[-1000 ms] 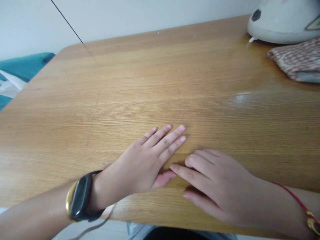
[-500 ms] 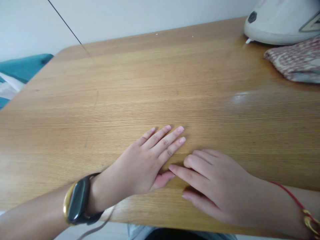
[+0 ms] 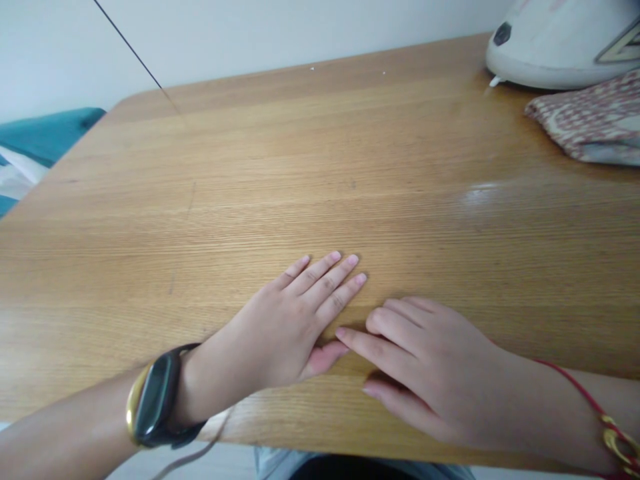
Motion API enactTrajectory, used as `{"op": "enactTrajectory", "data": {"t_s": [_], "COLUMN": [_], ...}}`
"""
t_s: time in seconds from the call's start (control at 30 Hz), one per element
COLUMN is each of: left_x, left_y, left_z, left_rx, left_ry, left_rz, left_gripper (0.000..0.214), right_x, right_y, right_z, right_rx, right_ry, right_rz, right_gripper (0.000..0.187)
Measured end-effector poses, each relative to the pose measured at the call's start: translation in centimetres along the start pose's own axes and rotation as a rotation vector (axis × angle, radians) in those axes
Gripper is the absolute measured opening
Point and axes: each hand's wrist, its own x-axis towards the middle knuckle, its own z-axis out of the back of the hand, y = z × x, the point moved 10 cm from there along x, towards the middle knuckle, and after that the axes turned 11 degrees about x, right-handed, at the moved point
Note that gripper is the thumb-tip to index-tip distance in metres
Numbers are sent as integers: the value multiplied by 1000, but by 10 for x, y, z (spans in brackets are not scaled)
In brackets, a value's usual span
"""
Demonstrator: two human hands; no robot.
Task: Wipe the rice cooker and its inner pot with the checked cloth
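Observation:
My left hand (image 3: 285, 320) lies palm down on the wooden table (image 3: 240, 167), fingers stretched out and slightly apart, with nothing in it. A dark smart band (image 3: 157, 397) and a gold bangle (image 3: 134, 405) circle that wrist. Just to its right is my right hand (image 3: 430, 367). Its index finger points left, and the tip rests at the end of my left thumb. The right thumb stands apart below, while the other fingers curl under; nothing shows in this hand. A red cord bracelet (image 3: 575, 383) with gold beads sits on the right wrist.
At the back right stands a white rounded object (image 3: 550, 57), with a patterned cloth (image 3: 590, 123) in front of it. Teal fabric (image 3: 55, 130) shows beyond the table's left edge. A grey cord (image 3: 197, 453) hangs below the front edge, and a white wall (image 3: 300, 30) borders the back.
The left middle and index fingertips have drawn back slightly toward the palm. Both hands otherwise keep their places, the right index finger still at the left thumb.

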Motion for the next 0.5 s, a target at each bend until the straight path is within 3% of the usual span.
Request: {"op": "enactTrajectory", "data": {"t_s": [0.33, 0.4, 0.47, 0.5], "left_x": [-2, -4, -4, -4], "left_y": [2, 3, 6, 7], "left_z": [-2, -1, -1, -1], "left_rx": [-50, -68, -94, -107], "left_ry": [0, -23, -40, -42], "left_rz": [-15, -15, -9, -8], "left_gripper": [76, 75, 75, 76], "right_x": [1, -3, -12, -20], "right_y": [5, -2, -25, -45], "right_z": [3, 32, 90, 131], "right_rx": [21, -119, -401, -555], "right_ry": [2, -94, -298, -438], "right_rz": [33, 120, 141, 82], "right_gripper": [33, 36, 47, 55]}}
